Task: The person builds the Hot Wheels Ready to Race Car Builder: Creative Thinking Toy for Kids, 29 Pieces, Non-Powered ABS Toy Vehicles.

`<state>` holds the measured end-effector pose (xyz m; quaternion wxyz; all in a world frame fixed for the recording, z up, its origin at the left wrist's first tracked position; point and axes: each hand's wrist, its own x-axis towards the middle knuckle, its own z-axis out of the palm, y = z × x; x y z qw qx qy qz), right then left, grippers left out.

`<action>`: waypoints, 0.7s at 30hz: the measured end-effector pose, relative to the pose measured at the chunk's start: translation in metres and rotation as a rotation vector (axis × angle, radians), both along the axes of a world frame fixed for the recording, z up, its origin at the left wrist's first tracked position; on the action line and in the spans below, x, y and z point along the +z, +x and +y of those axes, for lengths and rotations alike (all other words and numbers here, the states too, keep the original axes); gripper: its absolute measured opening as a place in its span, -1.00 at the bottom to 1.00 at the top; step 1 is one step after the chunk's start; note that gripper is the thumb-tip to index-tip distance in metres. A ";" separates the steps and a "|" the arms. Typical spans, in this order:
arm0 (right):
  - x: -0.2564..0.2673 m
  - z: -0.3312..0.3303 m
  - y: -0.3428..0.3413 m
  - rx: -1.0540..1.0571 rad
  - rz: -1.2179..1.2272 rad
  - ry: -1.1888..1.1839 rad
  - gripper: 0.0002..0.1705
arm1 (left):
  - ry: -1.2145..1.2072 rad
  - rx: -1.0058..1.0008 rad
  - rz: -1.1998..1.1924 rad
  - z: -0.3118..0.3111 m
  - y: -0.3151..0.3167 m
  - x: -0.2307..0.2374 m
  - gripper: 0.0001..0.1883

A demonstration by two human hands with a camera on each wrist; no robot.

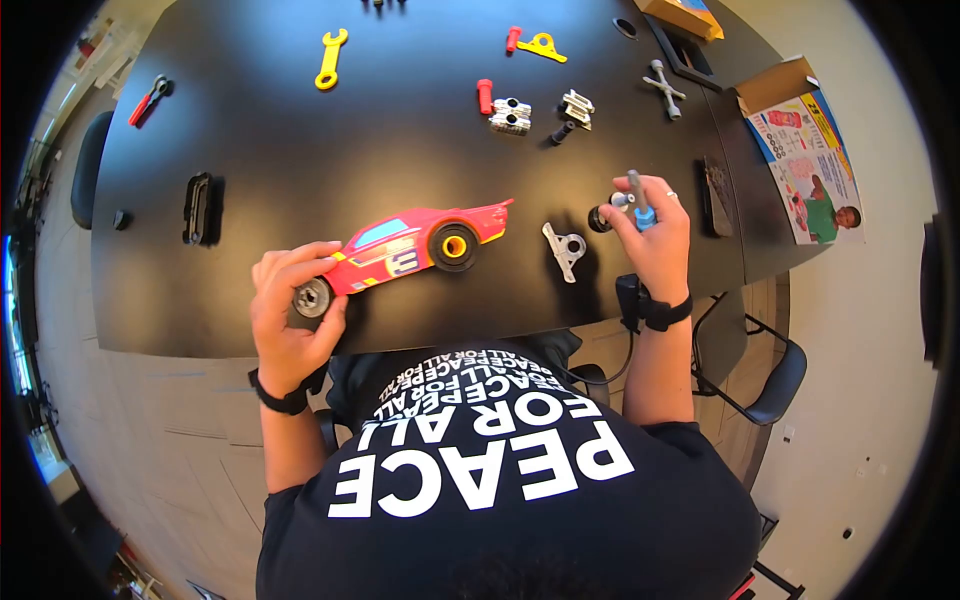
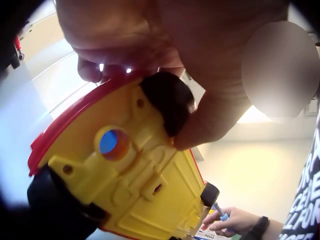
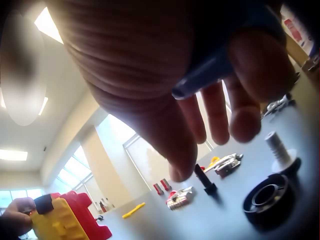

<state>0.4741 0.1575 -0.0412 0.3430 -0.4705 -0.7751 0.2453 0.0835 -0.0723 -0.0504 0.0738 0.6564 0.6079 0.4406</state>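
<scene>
My left hand (image 1: 290,300) grips a red toy race car (image 1: 390,252) around its front end, beside the grey-hubbed front wheel (image 1: 313,297). In the left wrist view the car's yellow underside (image 2: 145,175) faces the camera, tilted. My right hand (image 1: 660,235) holds a toy screwdriver with a blue handle (image 1: 645,214) and grey shaft. Below its fingers a loose black wheel (image 3: 267,202) lies on the table beside a light grey bolt (image 3: 278,150) standing on its head. Between the hands lies a silver winged part (image 1: 566,252).
Farther back are a yellow wrench (image 1: 330,60), silver engine blocks (image 1: 511,116), red bolts (image 1: 485,97), a black bolt (image 3: 204,181) and a grey lug wrench (image 1: 664,90). Right of them stands a printed box (image 1: 800,150). At left lie a black tray-like part (image 1: 199,208) and red-handled pliers (image 1: 148,102).
</scene>
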 end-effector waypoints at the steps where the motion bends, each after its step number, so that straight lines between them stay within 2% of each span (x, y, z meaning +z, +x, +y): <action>1: -0.003 0.002 0.008 -0.004 -0.100 -0.017 -0.51 | -0.025 0.028 0.016 0.001 0.001 0.007 -0.54; 5: -0.018 -0.002 0.020 0.126 -0.253 0.008 -0.39 | -0.101 0.087 0.096 0.002 0.006 0.019 -0.44; 10: -0.035 0.000 0.021 0.137 -0.305 -0.037 -0.42 | -0.206 0.104 0.208 0.005 0.013 0.031 -0.37; 13: -0.036 0.002 0.017 0.158 -0.286 -0.011 -0.50 | -0.272 0.138 0.265 0.007 0.022 0.036 -0.32; 16: -0.031 -0.003 0.007 0.101 -0.191 0.017 -0.59 | -0.307 0.175 0.309 0.009 0.032 0.044 -0.26; 18: -0.036 -0.001 0.007 0.071 0.112 -0.226 -0.66 | -0.412 0.192 0.302 0.009 0.036 0.048 -0.25; 20: -0.013 -0.015 -0.005 0.010 0.073 -0.254 -0.71 | -0.372 0.190 0.323 0.008 0.037 0.047 -0.26; 21: -0.005 -0.020 -0.011 0.049 0.210 -0.366 -0.73 | -0.359 0.201 0.333 0.008 0.039 0.047 -0.28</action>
